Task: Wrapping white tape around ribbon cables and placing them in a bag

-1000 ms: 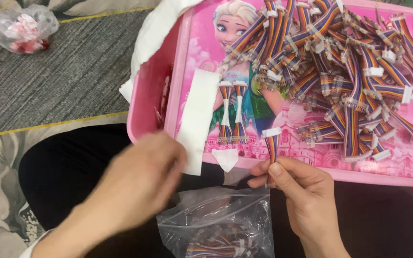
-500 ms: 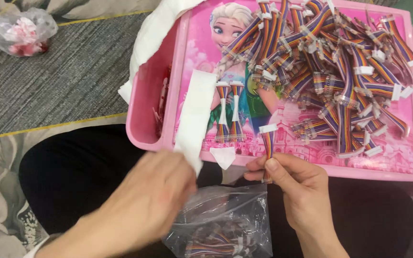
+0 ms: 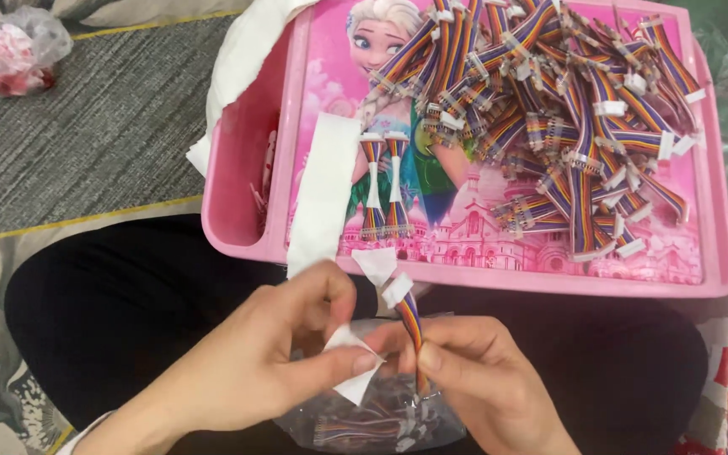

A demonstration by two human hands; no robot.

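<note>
The left hand [image 3: 254, 371] pinches a small white paper tape strip [image 3: 349, 362] between thumb and forefinger, touching the right hand [image 3: 482, 379] — which grips a short rainbow-striped ribbon cable [image 3: 410, 324] upright. Both hover over a clear plastic bag [image 3: 372, 417], just below the pink plastic tray's [image 3: 482, 274] near rim.

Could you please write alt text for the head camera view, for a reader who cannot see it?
Two bare hands meet over a lap: the left hand pinches a small white sticker beside a rainbow ribbon cable held by the right hand. Behind them, a pink tray holds a heap of similar cables.
</note>
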